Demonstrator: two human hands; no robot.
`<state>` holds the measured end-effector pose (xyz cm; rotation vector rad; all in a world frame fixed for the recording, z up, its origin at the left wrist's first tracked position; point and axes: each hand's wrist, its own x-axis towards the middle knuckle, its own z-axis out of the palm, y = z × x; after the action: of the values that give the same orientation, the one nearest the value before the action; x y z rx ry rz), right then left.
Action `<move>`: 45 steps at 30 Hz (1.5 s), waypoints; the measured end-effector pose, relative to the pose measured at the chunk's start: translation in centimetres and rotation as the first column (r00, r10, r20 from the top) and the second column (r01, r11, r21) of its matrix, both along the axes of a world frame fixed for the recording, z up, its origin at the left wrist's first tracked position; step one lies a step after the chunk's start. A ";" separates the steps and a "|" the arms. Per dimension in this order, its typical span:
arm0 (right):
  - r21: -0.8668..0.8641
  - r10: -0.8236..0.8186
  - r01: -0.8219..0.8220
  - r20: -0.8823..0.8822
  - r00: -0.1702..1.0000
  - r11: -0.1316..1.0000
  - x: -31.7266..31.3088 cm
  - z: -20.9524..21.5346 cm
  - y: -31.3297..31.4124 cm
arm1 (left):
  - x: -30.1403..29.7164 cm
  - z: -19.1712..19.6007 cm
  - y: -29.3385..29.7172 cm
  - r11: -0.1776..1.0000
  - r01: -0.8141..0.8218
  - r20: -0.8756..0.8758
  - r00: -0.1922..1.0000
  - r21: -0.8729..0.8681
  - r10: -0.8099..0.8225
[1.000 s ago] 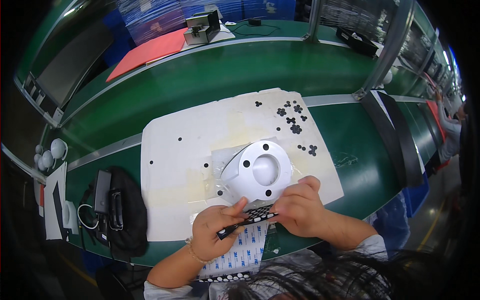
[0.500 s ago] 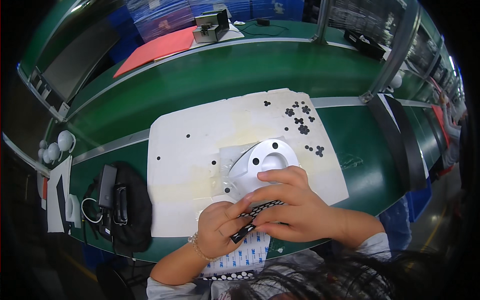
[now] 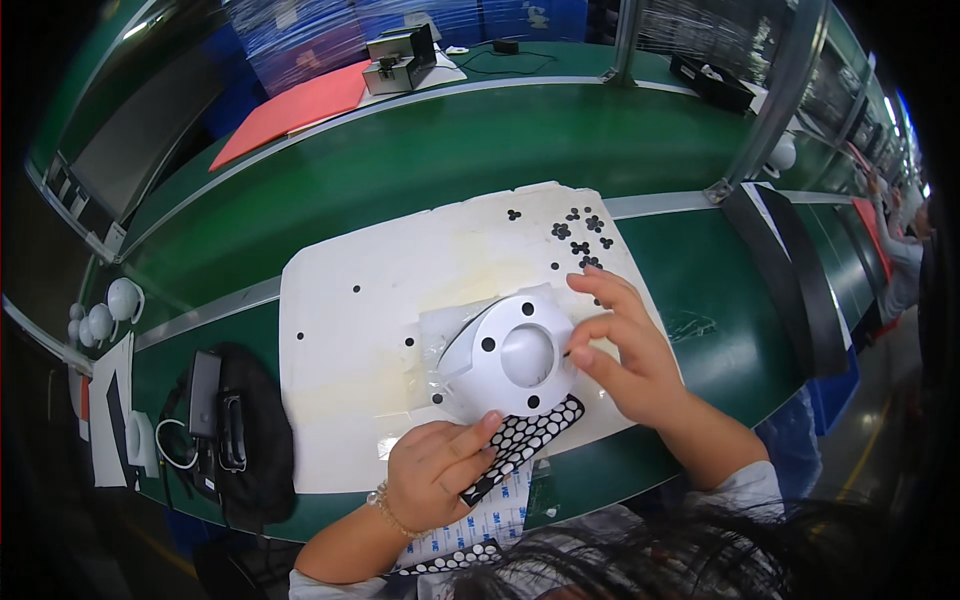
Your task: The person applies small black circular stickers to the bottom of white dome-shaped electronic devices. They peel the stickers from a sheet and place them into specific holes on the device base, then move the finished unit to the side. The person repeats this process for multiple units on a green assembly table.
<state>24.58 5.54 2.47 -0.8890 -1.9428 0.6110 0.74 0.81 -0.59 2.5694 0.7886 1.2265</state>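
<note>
Head view, looking down on a green workbench [image 3: 700, 270]: a white ring-shaped part [image 3: 470, 383] with a large round hole sits at the centre of the frame, on a white board [image 3: 345, 420]. Black dots show on its face. It looks like rigid, light, smooth plastic, likely a little slippery; the outer rim or the edge of the hole would seem the surest place to hold it, clear of the dots.

Just below it lies a black strip [image 3: 530, 438] patterned with white circles. It appears thin and bendy, likely to crease, so best held by its ends or margins. A sheet with blue print [image 3: 508, 515] is partly hidden beneath.

The left hand [image 3: 437, 473] reaches in from lower left, back upward, fingers closed over the strip's left end, the topmost fingertip near the part's lower edge. The right hand [image 3: 640, 365] comes from lower right, wrist bent toward the part; thumb and forefinger pinch what looks like a small dark piece [image 3: 567, 352] beside the rim, other fingers raised and spread.
</note>
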 end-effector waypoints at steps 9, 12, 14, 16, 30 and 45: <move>-0.290 0.072 -0.122 -0.178 0.981 0.949 0.6 -1.2 -0.5 | -0.1 0.3 0.1 1.000 -0.007 -0.030 1.000 -0.015 0.006; -0.248 0.087 -0.122 -0.148 0.985 0.961 0.7 -1.4 -0.4 | -0.1 0.4 0.1 1.000 -0.008 -0.025 1.000 -0.021 0.007; -0.225 0.087 -0.116 -0.133 0.987 0.968 0.6 -1.4 -0.4 | -0.2 0.2 0.1 1.000 -0.007 -0.011 1.000 -0.017 0.007; -0.221 0.087 -0.116 -0.135 0.987 0.968 0.7 -1.4 -0.4 | -0.1 0.2 0.1 1.000 -0.005 0.006 1.000 -0.021 0.005; 0.325 -0.192 0.101 0.260 0.946 0.940 1.9 -2.2 -1.5 | -0.1 0.3 0.2 1.000 -0.015 0.008 1.000 -0.021 0.015; -0.603 -0.038 -0.277 -0.455 0.890 0.748 -0.6 -3.2 -0.1 | -0.5 -0.1 0.1 0.999 0.013 0.001 1.000 -0.051 -0.013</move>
<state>23.93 5.48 -0.77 -0.9273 -1.3640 1.5088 0.24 0.89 -0.71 2.5293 0.7913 1.1885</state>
